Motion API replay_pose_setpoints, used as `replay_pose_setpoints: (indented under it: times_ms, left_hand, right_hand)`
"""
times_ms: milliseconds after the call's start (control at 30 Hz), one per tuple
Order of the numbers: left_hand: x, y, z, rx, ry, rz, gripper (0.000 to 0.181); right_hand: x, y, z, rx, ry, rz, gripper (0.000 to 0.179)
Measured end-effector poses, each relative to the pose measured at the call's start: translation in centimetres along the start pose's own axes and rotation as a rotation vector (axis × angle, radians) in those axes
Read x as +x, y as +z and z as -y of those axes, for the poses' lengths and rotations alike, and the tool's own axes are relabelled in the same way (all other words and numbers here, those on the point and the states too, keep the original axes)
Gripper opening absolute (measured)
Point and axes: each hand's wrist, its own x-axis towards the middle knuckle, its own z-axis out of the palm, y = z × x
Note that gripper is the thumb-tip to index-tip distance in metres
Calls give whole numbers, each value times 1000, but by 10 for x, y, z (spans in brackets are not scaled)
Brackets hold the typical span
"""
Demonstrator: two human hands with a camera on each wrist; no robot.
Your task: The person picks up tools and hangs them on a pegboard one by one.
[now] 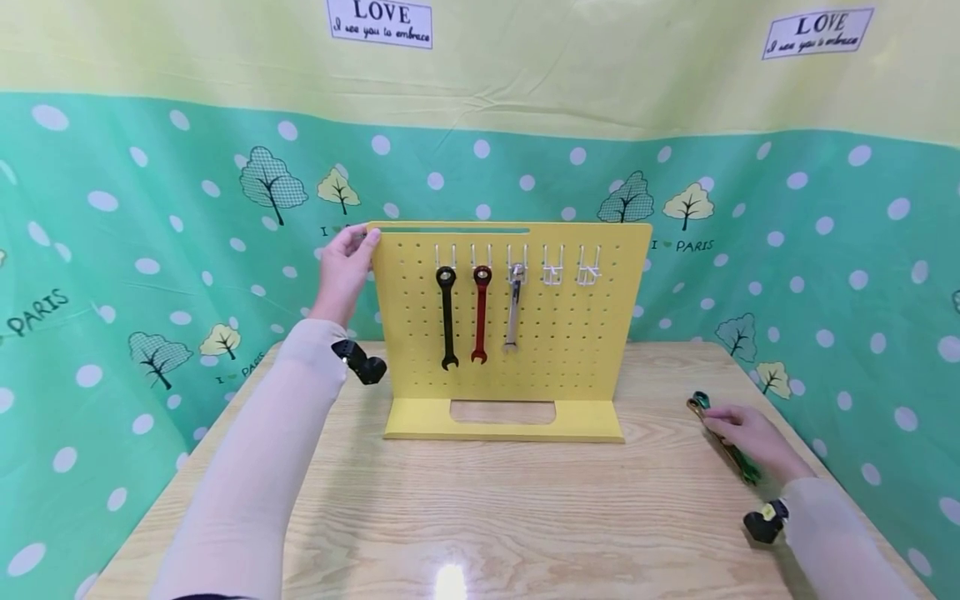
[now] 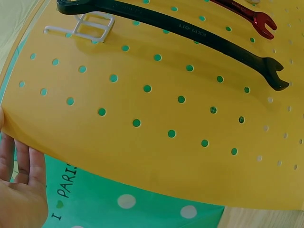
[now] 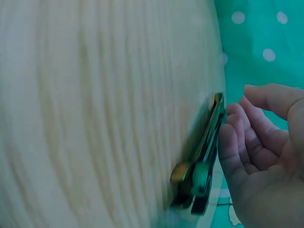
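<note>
My left hand (image 1: 347, 271) grips the upper left corner of a yellow pegboard (image 1: 570, 358), thumb in front and fingers behind. A black combination wrench (image 1: 447, 321), a red one (image 1: 481, 317) and a silver one (image 1: 513, 308) hang on its white hooks. The black wrench (image 2: 190, 32) crosses the top of the left wrist view. At the table's right side lie a green wrench (image 1: 747, 468) and a gold wrench (image 1: 697, 407), close together. My right hand (image 1: 753, 437) is right over them, its fingers loosely bent beside the green wrench (image 3: 203, 178), with nothing between thumb and fingers.
Two white hooks (image 1: 552, 273) on the board's right side hold no wrench. The pegboard stands on a wide base (image 1: 420, 421) on a wooden table (image 1: 480, 500). A green and yellow printed curtain (image 1: 480, 175) hangs behind and at both sides.
</note>
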Motion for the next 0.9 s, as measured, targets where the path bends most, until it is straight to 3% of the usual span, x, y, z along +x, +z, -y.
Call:
replay_pose_setpoints:
  times_ms: [400, 700, 900]
  left_hand:
    - [-1, -1, 1, 12, 11, 5, 49]
    - [-1, 0, 0, 9, 4, 4, 49]
    - [-1, 0, 0, -1, 2, 0, 48]
  right_hand:
    - [-3, -11, -9, -87, 51, -13, 53]
    - [-1, -17, -16, -91, 135, 6, 59]
    - [1, -17, -16, -105, 150, -16, 57]
